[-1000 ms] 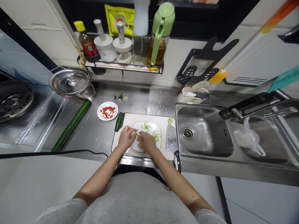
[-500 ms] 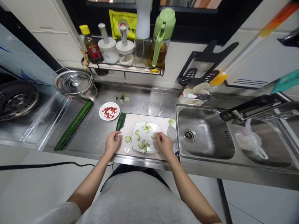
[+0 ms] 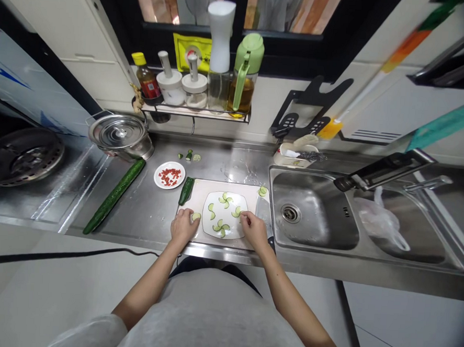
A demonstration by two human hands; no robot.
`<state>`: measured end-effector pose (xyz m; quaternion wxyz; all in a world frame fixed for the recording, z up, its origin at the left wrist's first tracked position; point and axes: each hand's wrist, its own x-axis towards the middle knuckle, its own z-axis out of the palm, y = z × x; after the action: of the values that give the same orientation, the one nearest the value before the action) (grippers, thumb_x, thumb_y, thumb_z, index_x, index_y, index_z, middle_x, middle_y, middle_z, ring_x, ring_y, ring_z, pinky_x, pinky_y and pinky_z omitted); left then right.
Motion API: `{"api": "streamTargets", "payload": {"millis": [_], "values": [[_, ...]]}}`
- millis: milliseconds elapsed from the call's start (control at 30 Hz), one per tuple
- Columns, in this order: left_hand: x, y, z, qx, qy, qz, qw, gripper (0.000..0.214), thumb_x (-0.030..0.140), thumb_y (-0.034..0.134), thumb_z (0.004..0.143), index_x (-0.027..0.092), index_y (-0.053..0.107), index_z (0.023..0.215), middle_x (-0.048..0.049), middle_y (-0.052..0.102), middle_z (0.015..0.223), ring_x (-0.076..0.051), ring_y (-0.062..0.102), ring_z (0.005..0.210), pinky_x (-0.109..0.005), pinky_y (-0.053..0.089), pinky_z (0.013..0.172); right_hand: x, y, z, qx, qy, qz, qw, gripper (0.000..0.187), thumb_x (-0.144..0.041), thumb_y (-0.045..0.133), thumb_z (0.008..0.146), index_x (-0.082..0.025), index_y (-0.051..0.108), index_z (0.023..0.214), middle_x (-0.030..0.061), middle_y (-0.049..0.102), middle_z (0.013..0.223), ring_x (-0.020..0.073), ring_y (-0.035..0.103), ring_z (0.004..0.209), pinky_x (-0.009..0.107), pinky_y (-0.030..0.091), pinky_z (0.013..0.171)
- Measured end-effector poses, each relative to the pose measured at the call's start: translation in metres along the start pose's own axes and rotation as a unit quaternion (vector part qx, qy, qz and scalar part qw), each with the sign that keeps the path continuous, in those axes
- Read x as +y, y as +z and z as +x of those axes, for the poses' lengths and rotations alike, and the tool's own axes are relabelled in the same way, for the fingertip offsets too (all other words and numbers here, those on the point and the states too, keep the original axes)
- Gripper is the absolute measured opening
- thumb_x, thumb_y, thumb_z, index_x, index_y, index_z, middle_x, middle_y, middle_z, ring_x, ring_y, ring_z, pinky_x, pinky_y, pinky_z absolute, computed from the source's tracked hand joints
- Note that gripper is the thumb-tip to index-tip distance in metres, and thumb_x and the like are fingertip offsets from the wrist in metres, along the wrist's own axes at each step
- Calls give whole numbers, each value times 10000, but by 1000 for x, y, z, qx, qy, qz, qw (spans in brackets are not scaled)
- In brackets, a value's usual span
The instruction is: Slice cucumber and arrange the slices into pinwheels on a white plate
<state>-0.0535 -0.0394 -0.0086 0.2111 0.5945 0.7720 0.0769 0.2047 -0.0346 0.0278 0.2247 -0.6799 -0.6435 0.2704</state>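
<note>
A squarish white plate (image 3: pixel 208 228) lies on the pale cutting board (image 3: pixel 198 188), with half-round cucumber slices (image 3: pixel 221 228) laid out on it in small pinwheel groups. At the plate's right side my right hand (image 3: pixel 254 230) is closed in a pinch on a cucumber slice, only partly visible at the fingertips. My left hand (image 3: pixel 183 228) is at the board's left edge, thumb and forefinger closed round a cucumber slice (image 3: pixel 196 216). Just above that hand rests a cut length of cucumber (image 3: pixel 186 191). More slices (image 3: pixel 263 190) sit at the board's top right corner.
A knife (image 3: pixel 263 213) lies along the board's right side, beside the sink (image 3: pixel 316 210). To the left are a small plate of red bits (image 3: pixel 169 185), a whole cucumber (image 3: pixel 115 196) and a lidded steel pot (image 3: pixel 120 135). Cucumber ends (image 3: pixel 188 155) lie behind the board.
My left hand has moved right from beside the cut cucumber to the loose slice on the board. My right hand stays at the plate's right side, still pinching.
</note>
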Motion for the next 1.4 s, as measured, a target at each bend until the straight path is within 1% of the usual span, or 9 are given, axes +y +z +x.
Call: {"api": "streamTargets", "payload": {"millis": [233,433,500,600,767,1000,1167,1300,1400], "values": [[7,3,1,5,6,-15,1000,201,326,586,785,232,611,961,-72,594,1050,-244,562,972,-321,391,763,3,-7,-10,0,4,-6,1000,342,-378,398,875,-200,686,920,34,655,682,175,565,623,247,337,578],[2,8,3,-2,-17,-158,987,113,242,554,780,233,570,892,2,610,774,-161,557,719,-264,359,654,3,-12,-16,-5,9,1,1000,343,-394,402,871,-197,680,914,27,626,641,175,561,608,248,334,565],[0,9,6,6,-22,-248,969,138,242,570,749,225,559,886,22,573,710,-138,535,666,-248,369,650,3,-12,-16,-2,7,5,1000,336,-395,410,866,-198,680,905,25,624,640,173,557,606,247,337,569],[0,5,10,3,-14,-406,914,215,263,624,666,202,537,852,44,519,669,-106,499,606,-227,387,631,1,-10,-15,-1,-1,21,1000,328,-395,420,859,-197,679,894,20,618,634,168,549,599,248,345,575],[10,-23,7,-70,-18,-543,837,382,322,716,563,183,541,873,42,547,670,-92,512,593,-212,385,603,-15,-2,-8,-13,-26,86,996,300,-393,463,841,-191,680,883,19,630,669,160,554,630,247,381,597],[35,-63,-8,-182,74,-585,787,436,331,765,610,178,547,955,31,579,724,-87,547,663,-223,411,689,-60,21,6,-111,-93,224,964,302,-372,559,805,-211,662,1039,46,664,943,158,576,795,289,457,740],[45,-70,-11,-210,104,-583,778,449,344,781,632,178,562,988,27,584,731,-76,526,646,-208,396,661,-78,30,10,-139,-84,290,943,203,-378,580,788,-197,637,859,26,660,856,159,569,801,286,453,718],[44,-68,-11,-202,73,-597,773,462,385,792,634,175,583,989,18,591,727,-90,555,673,-200,407,645,-83,23,8,-119,-62,319,938,192,-386,591,773,-194,593,754,15,623,771,150,540,749,264,430,651],[44,-62,-13,-217,-5,-623,751,458,491,730,698,181,587,1003,7,604,739,-94,581,670,-188,412,603,-86,14,8,-130,-56,332,933,197,-394,593,774,-198,588,757,11,612,777,150,539,755,269,432,667]]}}
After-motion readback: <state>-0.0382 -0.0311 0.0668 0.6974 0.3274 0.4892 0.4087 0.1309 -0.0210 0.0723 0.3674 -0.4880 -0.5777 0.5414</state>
